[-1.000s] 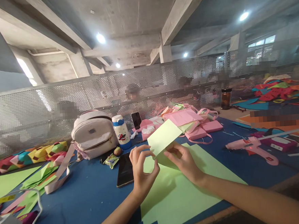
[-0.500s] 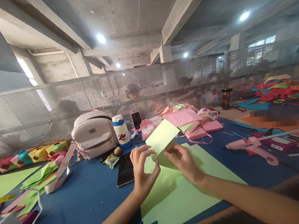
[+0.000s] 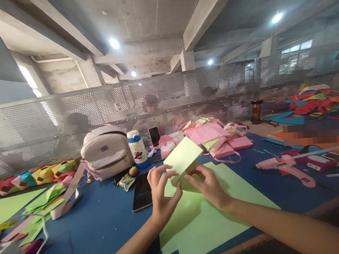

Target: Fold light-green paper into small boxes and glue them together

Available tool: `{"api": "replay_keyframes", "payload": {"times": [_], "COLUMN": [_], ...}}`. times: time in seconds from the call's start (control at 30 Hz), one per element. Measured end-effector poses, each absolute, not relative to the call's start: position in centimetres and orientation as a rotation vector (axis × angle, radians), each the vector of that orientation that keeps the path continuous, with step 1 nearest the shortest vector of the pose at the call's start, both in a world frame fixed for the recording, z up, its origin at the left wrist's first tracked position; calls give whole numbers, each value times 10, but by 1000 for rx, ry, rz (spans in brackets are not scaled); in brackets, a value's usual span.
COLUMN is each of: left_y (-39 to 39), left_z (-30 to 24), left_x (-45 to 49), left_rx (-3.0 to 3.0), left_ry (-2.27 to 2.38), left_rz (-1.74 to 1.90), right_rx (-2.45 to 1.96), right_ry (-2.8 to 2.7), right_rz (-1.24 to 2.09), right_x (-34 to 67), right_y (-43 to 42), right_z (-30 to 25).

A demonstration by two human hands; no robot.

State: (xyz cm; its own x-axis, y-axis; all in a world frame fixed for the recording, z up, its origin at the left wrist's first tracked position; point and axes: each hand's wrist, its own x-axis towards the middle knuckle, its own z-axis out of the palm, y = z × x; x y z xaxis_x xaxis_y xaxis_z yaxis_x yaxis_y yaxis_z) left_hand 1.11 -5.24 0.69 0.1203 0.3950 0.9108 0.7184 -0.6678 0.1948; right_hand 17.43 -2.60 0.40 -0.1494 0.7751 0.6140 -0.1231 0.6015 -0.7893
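A folded piece of pale green paper (image 3: 184, 155), box-like with a flat top face, is held up between my hands. My left hand (image 3: 163, 193) grips its near left edge, thumb and fingertips closed on it. On the right side, my right hand (image 3: 210, 186) pinches the paper, its fingers partly hidden behind it. Beneath both hands lies a large light green sheet (image 3: 219, 226) with notched corners, flat on the blue table top (image 3: 107, 228). A dark tablet (image 3: 141, 194) rests beside my left hand.
Behind stand a cream backpack (image 3: 106, 152), a white and blue bottle (image 3: 138, 150) and a phone (image 3: 154, 136). Pink paper boxes (image 3: 216, 135) are piled at the back. A pink glue gun (image 3: 285, 167) lies right, near a purple power strip (image 3: 313, 161). Green paper strips (image 3: 45, 201) lie left.
The folded paper has tilted slightly, its upper left edge shifting a little left. Both hands keep nearly the same place and grip.
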Motion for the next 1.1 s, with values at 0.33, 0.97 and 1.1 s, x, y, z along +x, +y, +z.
{"api": "replay_keyframes", "payload": {"times": [0.33, 0.97, 1.1], "left_y": [-54, -51, -51], "left_z": [8, 17, 17], "left_x": [12, 8, 9], "left_rx": [-2093, -1978, -1985], "left_ry": [-1079, -982, -971], "left_rz": [-1552, -1385, -1378], "right_rx": [-592, -611, -604], "right_ry": [-1527, -1532, -1533], "right_rz": [877, 820, 818], "right_x": [174, 174, 174], "right_y": [-27, -25, -26], "right_z": [3, 7, 8]}}
